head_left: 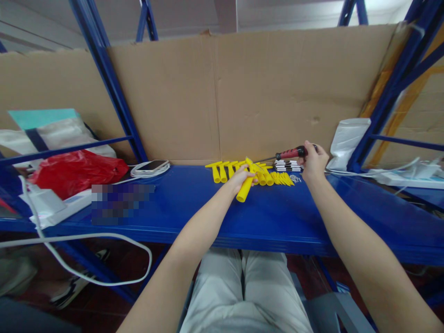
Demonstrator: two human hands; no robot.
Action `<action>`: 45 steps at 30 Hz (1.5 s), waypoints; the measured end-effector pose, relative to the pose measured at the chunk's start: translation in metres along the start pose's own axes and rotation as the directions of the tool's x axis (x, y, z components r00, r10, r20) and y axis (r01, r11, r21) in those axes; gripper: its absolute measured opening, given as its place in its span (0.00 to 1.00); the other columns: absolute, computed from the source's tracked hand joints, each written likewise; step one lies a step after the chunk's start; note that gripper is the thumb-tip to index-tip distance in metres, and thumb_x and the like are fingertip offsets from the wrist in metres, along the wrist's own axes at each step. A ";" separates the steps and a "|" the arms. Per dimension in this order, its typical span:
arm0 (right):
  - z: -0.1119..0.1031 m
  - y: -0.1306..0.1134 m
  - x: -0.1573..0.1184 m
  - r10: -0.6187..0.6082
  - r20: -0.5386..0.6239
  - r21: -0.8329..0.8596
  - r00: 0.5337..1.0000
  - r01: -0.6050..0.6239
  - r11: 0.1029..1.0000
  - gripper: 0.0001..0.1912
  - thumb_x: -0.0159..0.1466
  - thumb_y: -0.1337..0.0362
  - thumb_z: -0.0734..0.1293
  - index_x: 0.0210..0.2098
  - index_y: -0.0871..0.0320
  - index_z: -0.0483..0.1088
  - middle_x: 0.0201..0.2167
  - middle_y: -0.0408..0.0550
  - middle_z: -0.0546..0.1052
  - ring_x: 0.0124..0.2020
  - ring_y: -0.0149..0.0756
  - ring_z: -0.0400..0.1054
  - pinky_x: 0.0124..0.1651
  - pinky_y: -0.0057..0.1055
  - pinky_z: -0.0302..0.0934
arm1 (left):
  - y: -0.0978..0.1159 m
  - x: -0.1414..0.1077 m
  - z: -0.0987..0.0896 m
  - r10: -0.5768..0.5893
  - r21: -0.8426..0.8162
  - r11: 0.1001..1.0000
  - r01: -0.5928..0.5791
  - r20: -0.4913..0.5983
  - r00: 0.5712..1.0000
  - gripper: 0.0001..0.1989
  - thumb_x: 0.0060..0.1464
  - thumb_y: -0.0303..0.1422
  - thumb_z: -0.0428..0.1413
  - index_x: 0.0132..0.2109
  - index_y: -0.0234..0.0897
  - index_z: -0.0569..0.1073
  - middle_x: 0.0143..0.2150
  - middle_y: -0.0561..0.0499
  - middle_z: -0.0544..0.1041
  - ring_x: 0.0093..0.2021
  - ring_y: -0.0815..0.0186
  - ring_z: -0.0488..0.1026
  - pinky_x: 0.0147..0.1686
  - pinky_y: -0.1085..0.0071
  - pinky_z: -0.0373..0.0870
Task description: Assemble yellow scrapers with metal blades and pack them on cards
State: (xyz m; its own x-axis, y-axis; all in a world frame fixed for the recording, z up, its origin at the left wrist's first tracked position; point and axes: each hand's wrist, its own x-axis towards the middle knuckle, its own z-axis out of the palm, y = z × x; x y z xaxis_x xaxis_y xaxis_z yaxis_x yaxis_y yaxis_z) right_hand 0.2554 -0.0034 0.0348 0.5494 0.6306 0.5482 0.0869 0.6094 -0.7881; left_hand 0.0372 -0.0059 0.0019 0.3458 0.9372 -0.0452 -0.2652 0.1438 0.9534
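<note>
My left hand (241,179) is closed around a yellow plastic piece with a tubular handle (244,190), its open end pointing down toward me. A screwdriver with a red and black handle (290,153) is gripped at its butt end by my right hand (315,159). Its shaft runs left to the head of the held piece; whether the tip touches a screw is too small to tell. Behind my left hand, similar yellow handled pieces (223,173) lie in a row on the blue bench. Flat yellow parts (282,178) sit to the right, beside small metal bits (294,178).
A stack of black and white strips (286,165) lies under the screwdriver. Farther right stands a white pouch (347,141). On the left are a phone on a coiled cable (152,167), a red bag (81,172) and a power strip (74,206). Cardboard (263,92) walls the back.
</note>
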 end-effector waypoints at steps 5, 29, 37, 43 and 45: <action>0.000 0.000 -0.001 -0.002 -0.006 0.004 1.000 0.002 1.000 0.21 0.50 0.43 0.65 0.27 0.53 0.58 0.17 0.37 0.60 0.14 0.27 0.55 0.15 0.29 0.50 | 0.001 -0.003 0.002 0.014 0.006 1.000 -0.014 0.009 1.000 0.36 0.47 0.15 0.49 0.62 0.42 0.53 0.44 0.42 0.74 0.22 0.71 0.72 0.16 0.78 0.61; 0.003 -0.007 -0.003 0.026 -0.095 0.125 0.995 -0.014 0.992 0.14 0.53 0.56 0.68 0.23 0.55 0.59 0.14 0.34 0.60 0.10 0.25 0.52 0.12 0.26 0.47 | 0.003 -0.007 0.008 0.068 0.073 0.995 -0.066 -0.028 0.997 0.35 0.48 0.15 0.48 0.62 0.41 0.53 0.46 0.42 0.74 0.25 0.71 0.73 0.18 0.79 0.62; 0.004 -0.011 -0.011 -0.196 0.077 0.014 0.978 0.196 0.981 0.11 0.54 0.56 0.67 0.31 0.55 0.64 0.18 0.36 0.63 0.13 0.25 0.55 0.16 0.26 0.50 | 0.002 -0.005 0.008 0.087 0.139 0.988 -0.069 -0.128 0.988 0.35 0.48 0.16 0.49 0.62 0.43 0.54 0.45 0.45 0.74 0.25 0.71 0.74 0.15 0.81 0.61; 0.003 -0.008 -0.012 -0.204 0.150 -0.009 0.967 0.208 0.978 0.18 0.53 0.52 0.69 0.38 0.55 0.66 0.19 0.37 0.65 0.14 0.26 0.57 0.18 0.28 0.52 | 0.002 -0.005 0.009 0.109 0.162 0.984 -0.075 -0.210 0.972 0.35 0.48 0.17 0.49 0.62 0.43 0.54 0.46 0.44 0.75 0.25 0.69 0.75 0.14 0.81 0.60; 0.003 -0.008 -0.012 -0.165 0.162 -0.013 0.973 0.170 0.985 0.20 0.52 0.51 0.70 0.39 0.55 0.66 0.16 0.36 0.63 0.13 0.27 0.56 0.17 0.28 0.51 | 0.001 -0.005 0.008 0.115 0.175 0.982 -0.077 -0.218 0.969 0.34 0.48 0.16 0.49 0.61 0.43 0.55 0.46 0.44 0.75 0.25 0.69 0.75 0.14 0.81 0.60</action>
State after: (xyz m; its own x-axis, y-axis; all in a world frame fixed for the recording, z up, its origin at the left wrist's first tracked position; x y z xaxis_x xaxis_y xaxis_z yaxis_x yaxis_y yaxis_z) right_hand 0.2460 -0.0143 0.0351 0.3850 0.5908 0.7090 0.1901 0.7010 -0.6873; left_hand 0.0422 -0.0124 0.0049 0.1084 0.9941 0.0009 -0.1300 0.0132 0.9914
